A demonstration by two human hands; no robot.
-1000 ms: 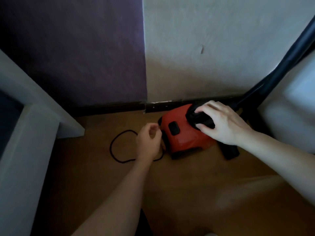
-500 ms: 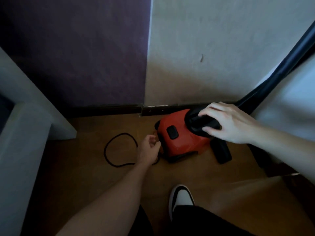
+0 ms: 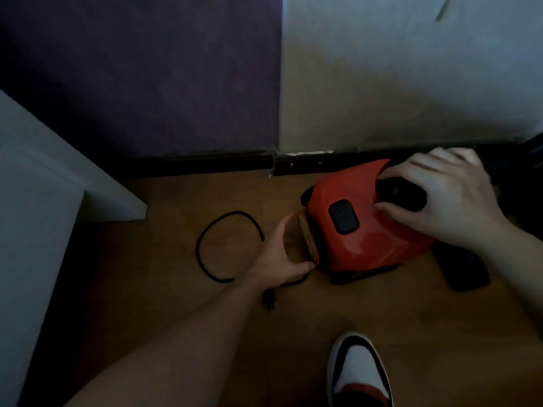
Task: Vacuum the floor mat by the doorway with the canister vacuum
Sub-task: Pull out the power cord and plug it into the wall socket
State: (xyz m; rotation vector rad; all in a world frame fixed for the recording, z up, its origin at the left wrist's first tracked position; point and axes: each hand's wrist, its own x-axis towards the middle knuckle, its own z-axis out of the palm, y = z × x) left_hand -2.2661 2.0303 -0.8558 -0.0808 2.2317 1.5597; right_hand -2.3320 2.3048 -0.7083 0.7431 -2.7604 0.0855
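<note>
The red canister vacuum (image 3: 373, 230) sits on the wooden floor close to the baseboard. My right hand (image 3: 446, 198) is closed over its black top handle (image 3: 402, 193). My left hand (image 3: 279, 257) is spread in a C shape against the vacuum's rear end, forefinger at the top and thumb at the bottom edge. The black power cord (image 3: 202, 251) lies in a loop left of that hand. Its plug (image 3: 269, 299) rests on the floor under my left wrist. No floor mat is in view.
A black vacuum part (image 3: 464, 268) lies on the floor right of the canister. White furniture (image 3: 44, 201) stands at the left. A dark baseboard (image 3: 205, 163) runs under the purple and white wall. My shoe (image 3: 358, 374) is at the bottom.
The view has moved closer and lower. My left hand, closed by the cord before, has spread against the vacuum's rear. The right hand stays on the handle. The plug now shows.
</note>
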